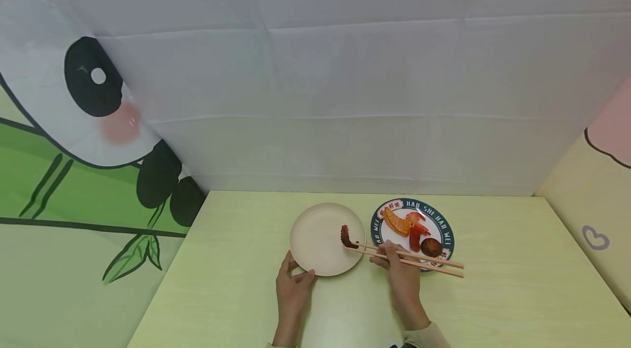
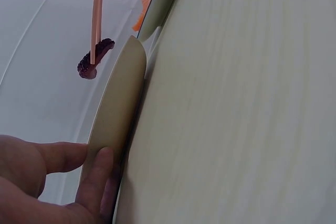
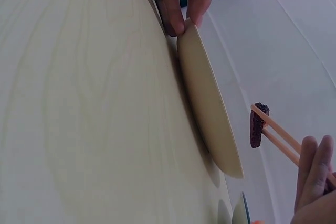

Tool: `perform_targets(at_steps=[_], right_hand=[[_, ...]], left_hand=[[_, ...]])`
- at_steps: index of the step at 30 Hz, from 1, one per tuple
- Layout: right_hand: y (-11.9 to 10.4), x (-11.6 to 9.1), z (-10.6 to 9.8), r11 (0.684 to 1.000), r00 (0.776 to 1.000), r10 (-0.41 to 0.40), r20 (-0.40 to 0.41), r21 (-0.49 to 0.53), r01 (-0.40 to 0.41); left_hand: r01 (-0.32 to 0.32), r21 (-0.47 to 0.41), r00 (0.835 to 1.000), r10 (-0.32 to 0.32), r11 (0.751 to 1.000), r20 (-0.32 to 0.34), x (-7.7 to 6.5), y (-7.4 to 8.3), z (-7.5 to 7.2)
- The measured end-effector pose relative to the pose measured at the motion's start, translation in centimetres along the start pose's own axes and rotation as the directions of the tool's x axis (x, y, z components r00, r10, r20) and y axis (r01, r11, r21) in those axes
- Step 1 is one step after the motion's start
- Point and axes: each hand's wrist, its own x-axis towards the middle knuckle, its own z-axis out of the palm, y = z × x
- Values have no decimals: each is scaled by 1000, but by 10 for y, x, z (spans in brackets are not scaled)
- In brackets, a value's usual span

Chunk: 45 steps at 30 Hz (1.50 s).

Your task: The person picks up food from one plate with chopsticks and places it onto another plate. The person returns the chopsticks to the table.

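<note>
My right hand (image 1: 403, 277) holds a pair of wooden chopsticks (image 1: 446, 263). Their tips pinch a dark red, bumpy, curled piece like an octopus tentacle (image 1: 345, 236), raised over the right part of a plain beige plate (image 1: 317, 244). In the right wrist view the tentacle piece (image 3: 256, 125) hangs clear of the plate. At the plate's near left rim, my left hand (image 1: 294, 289) grips the edge between thumb and fingers; the left wrist view shows the thumb on the plate's outer side (image 2: 118, 103).
A round plate with a dark green lettered rim (image 1: 447, 227) stands right of the beige one. On it lie an orange piece (image 1: 396, 222), a red shrimp-like piece (image 1: 416, 235) and a round brown piece (image 1: 431, 247). A white sheet (image 1: 345, 74) hangs behind the table (image 1: 517, 282).
</note>
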Motion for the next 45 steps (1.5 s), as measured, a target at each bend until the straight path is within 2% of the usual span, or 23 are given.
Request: perform_targets(at_steps=[11,18,23,34,39,45], right_hand=[[-3,0,-6,1000,1000,13,-14,-16,-13],[-6,1,-9,999,999,29,-34,-20,-29],[-7,2,-12,1000,999,10,-53,21,-9],[-10,2,-16,1000,997,17,-72,-12,-18],[-11,1,-20,1000,997,-9,-80,7,10],[-12,3,-26,1000,995,4,-95,6,-3]], left_hand=[[18,-18,1000,-18,1000,10,-2,1,-3],[1,-25,1000,0,1000,13,-1,3,-3],[16,-28,1000,-15,999,10,0,3,-2],[24,-35,1000,-24,999,10,-1,2,0],[27,-36,1000,-27,999,7,0,2,0],[30,-31,999,-30,999,11,0,1,1]])
